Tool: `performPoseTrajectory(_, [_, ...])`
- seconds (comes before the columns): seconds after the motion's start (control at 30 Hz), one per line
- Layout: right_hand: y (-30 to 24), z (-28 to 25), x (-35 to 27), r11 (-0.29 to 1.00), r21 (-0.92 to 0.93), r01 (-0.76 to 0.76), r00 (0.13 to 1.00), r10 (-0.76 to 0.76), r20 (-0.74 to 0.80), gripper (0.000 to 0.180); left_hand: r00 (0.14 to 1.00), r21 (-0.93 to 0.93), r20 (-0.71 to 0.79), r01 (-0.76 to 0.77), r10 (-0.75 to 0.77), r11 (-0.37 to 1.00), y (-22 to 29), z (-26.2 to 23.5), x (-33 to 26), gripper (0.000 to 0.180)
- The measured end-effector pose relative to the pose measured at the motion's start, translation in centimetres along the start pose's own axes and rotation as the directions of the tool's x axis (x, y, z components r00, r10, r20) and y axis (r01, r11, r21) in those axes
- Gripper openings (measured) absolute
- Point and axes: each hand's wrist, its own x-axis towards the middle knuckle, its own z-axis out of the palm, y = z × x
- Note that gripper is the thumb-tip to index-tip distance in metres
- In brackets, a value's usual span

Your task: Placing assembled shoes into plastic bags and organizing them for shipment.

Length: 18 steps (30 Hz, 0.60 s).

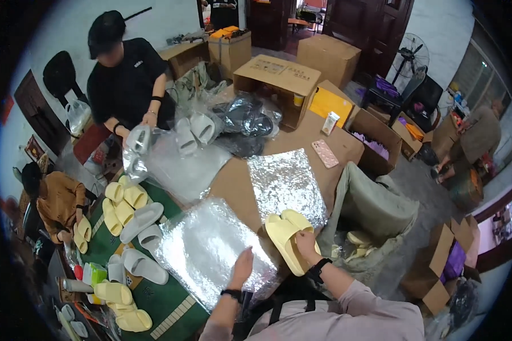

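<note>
My right hand (306, 245) grips a pair of pale yellow slippers (281, 228) at their near right side, its fingertips hidden inside the footwear. The pair is held above the near edge of a silvery sheet-like stack (287, 179). My left hand (243, 267) is over a larger stack of shiny clear plastic bags (205, 244), fingers stretched out and seen from the side. Whether its fingertips touch the plastic is hard to make out. More yellow slippers (112, 292) and several grey slippers (145, 266) lie on the green mat (165, 307) to the left.
Across the table, a co-worker in black (132, 74) handles a plastic-wrapped grey pair (136, 149). Another person (60, 196) sits at left with yellow slippers. A pink phone (325, 154), a small white carton (330, 123) and an open cardboard box (276, 85) stand toward the back. Green-grey cloth (375, 207) hangs right.
</note>
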Motion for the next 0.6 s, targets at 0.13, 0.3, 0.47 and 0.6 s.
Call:
performPoseTrajectory(0.13, [3.5, -1.1, 1.3, 0.988, 0.125, -0.095, 0.995, 0.088, 0.056, 0.034, 0.984, -0.316, -0.078, 0.13, -0.162, 0.94, 0.6, 3.9, 7.7, 0.041])
performPoseTrajectory(0.3, [2.5, -4.9, 1.5, 0.951, 0.238, -0.199, 0.98, 0.198, 0.03, 0.029, 0.963, 0.127, -0.072, 0.269, -0.261, 0.955, 5.0, 9.0, 13.0, 0.043])
performPoseTrajectory(0.47, [-0.2, -3.5, 1.1, 0.962, 0.273, -0.025, 0.994, -0.004, 0.106, 0.026, 0.959, -0.127, -0.028, 0.275, -0.28, 0.953, -2.5, 8.4, 14.1, 0.025])
performPoseTrajectory(0.6, [0.1, -3.5, 0.8, 0.93, 0.36, -0.076, 0.989, 0.025, 0.144, 0.021, 0.892, -0.01, -0.446, 0.072, -0.069, 0.997, 1.7, 7.9, 12.3, 0.028])
